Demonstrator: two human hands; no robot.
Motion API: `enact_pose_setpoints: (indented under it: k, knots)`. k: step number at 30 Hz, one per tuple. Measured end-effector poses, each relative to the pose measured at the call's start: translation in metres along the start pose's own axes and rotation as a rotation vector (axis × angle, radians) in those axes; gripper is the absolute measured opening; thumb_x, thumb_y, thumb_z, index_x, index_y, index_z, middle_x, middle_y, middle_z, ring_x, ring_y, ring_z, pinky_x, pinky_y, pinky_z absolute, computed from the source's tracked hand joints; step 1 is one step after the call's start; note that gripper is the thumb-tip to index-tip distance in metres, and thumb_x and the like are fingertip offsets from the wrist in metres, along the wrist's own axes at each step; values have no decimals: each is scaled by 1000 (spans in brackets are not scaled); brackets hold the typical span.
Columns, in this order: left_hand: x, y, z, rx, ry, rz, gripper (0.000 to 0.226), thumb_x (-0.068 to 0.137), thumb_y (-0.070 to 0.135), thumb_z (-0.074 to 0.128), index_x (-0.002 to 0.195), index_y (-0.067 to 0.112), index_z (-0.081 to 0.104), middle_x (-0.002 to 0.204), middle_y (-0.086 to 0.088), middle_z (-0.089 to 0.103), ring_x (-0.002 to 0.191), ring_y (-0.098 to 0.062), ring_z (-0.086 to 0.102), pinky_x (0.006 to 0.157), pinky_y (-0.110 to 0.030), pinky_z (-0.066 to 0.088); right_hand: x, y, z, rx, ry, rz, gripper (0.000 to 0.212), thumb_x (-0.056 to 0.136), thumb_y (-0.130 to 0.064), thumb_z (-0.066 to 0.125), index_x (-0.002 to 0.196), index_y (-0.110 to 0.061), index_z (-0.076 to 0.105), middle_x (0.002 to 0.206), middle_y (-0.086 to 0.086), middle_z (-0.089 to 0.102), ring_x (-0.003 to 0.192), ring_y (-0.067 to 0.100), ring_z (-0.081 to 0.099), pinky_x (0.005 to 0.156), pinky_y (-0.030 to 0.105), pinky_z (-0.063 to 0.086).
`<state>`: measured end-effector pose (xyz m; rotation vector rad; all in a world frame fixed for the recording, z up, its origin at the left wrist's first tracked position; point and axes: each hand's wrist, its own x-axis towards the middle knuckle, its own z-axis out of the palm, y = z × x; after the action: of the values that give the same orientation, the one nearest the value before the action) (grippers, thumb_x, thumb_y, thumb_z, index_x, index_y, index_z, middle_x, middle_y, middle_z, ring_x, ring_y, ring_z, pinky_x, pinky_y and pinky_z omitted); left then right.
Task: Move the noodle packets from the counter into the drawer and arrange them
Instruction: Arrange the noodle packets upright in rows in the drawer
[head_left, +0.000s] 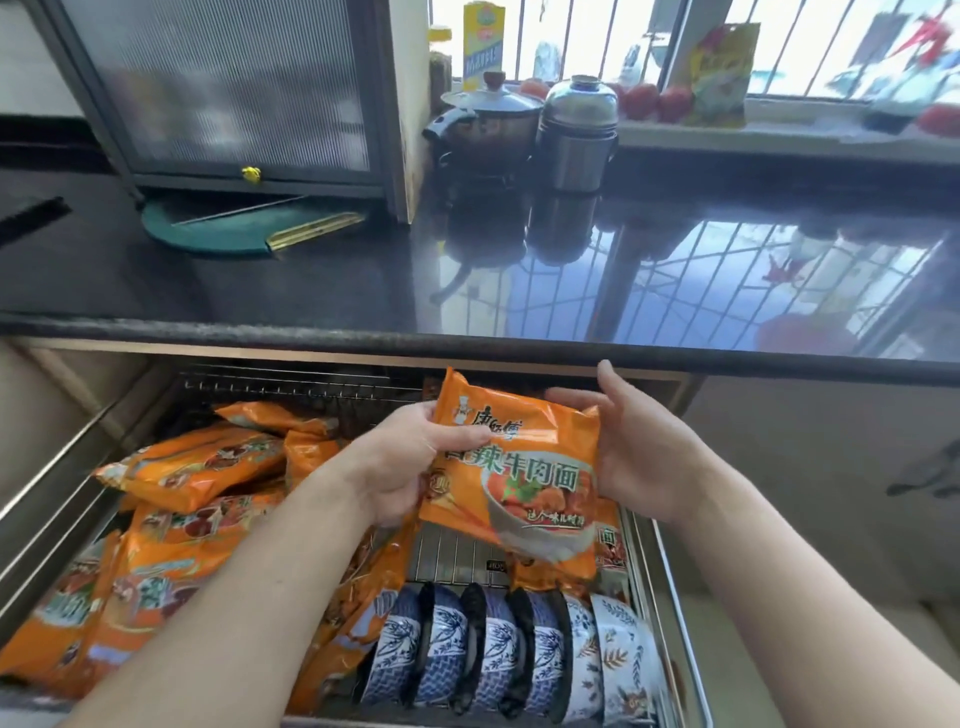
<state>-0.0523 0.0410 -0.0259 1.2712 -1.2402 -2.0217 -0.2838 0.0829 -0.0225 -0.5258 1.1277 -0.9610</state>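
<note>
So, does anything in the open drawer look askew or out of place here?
Yes. The noodle packets on the drawer's left lie heaped at mixed angles, overlapping, unlike the bowls standing in a neat row. Both hands, left and right, hold another packet tilted above it.

Packets (192, 467) left in drawer (670, 566), bowls (498, 649) front.

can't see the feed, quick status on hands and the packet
Left hand and right hand both grip one noodle packet above the open drawer. Bare rack below it, bowls in front, packets piled left.
</note>
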Motion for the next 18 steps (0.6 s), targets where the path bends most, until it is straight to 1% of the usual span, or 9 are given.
enact_pose_setpoints:
  k: [2,4,5,7,9,12,15,17,18]
  knots:
    - [-1,0,3,5,22,-17,35,95,15,70,128,7,61,114,-18,76,106,-39,73,94,-57,57,-2,1,-2,-80,-12,25,62,99,-58,49,132,-6,56,123,21,71,113,39,70,100,55,52]
    - [-2,0,7,7,32,-30,32,99,20,66,128,8,61,113,-17,77,105,-36,74,93,-55,58,-3,4,-1,-192,-1,3,56,96,-41,63,134,0,54,120,22,72,109,39,71,97,54,55]
    - [-2,0,8,-1,34,-37,31,100,25,63,127,8,62,113,-16,77,104,-35,74,92,-54,59,-2,5,0,-235,21,-7,52,96,-34,66,133,0,54,118,22,73,108,39,72,97,55,55]
    - [0,-2,9,-30,54,-68,36,104,36,55,124,9,65,112,-15,77,104,-34,75,92,-56,58,0,7,-1,-308,105,-17,40,97,-26,67,128,-2,55,111,21,75,102,37,74,95,56,57]
    - [5,-6,7,8,101,-89,43,107,43,46,120,8,67,107,-14,78,101,-33,76,91,-57,57,3,8,-3,-356,200,-11,31,100,-25,64,122,-5,56,103,19,78,94,35,77,91,54,59]
    - [11,-16,7,228,141,-122,50,110,43,37,125,3,62,101,-20,77,92,-37,77,85,-53,61,6,11,-8,-504,354,-10,24,101,-32,61,112,-10,60,93,15,79,84,33,78,85,53,62]
    - [15,-24,8,566,231,-186,45,111,35,37,131,-1,56,103,-22,72,95,-41,74,68,-37,60,12,17,-17,-731,533,-104,17,101,-30,61,97,-14,65,90,15,78,82,36,77,78,50,63]
    - [17,-27,3,693,241,-186,39,110,30,42,128,-2,57,102,-21,70,85,-36,74,58,-31,57,18,21,-25,-892,632,-130,17,100,-32,60,96,-16,66,94,12,75,85,34,73,81,48,62]
    - [18,-27,0,715,237,-176,38,110,30,44,126,-1,58,99,-18,71,79,-32,73,58,-30,58,21,24,-27,-930,667,-121,17,99,-32,59,99,-16,66,96,11,74,87,33,71,83,47,61]
